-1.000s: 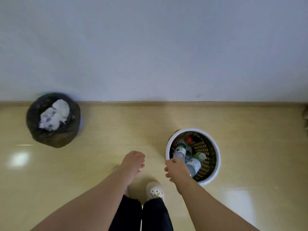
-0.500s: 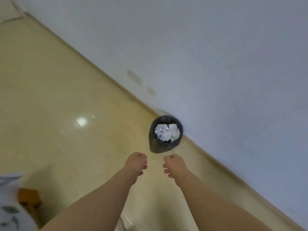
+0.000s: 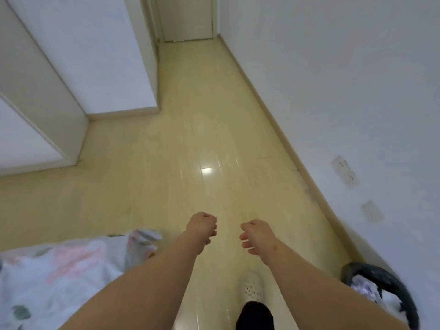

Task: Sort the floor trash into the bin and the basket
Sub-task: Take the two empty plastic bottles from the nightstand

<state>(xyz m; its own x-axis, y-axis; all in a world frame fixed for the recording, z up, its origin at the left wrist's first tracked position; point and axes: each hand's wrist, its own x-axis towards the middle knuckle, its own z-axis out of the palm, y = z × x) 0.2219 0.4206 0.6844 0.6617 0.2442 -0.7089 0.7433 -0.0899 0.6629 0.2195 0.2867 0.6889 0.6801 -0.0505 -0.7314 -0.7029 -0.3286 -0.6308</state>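
The black-lined bin (image 3: 390,282) stands against the wall at the lower right, with crumpled white paper (image 3: 364,288) inside it. My left hand (image 3: 202,226) is out in front of me over the bare floor, fingers curled into a fist with nothing in it. A little to its right, my right hand (image 3: 256,235) hangs with loosely curled fingers and holds nothing. The basket is out of view. No loose trash shows on the floor ahead.
A flower-patterned bedcover (image 3: 54,277) fills the lower left. White cabinets (image 3: 78,55) line the left side, a white wall (image 3: 345,91) with sockets the right. The tan floor (image 3: 202,139) runs ahead to a closed door (image 3: 187,17). My white shoe (image 3: 253,285) is below my hands.
My view has swung left, away from the basket and then the bin, to face down the corridor. The bin now sits at the lower right. Both hands stay held out and hold nothing.
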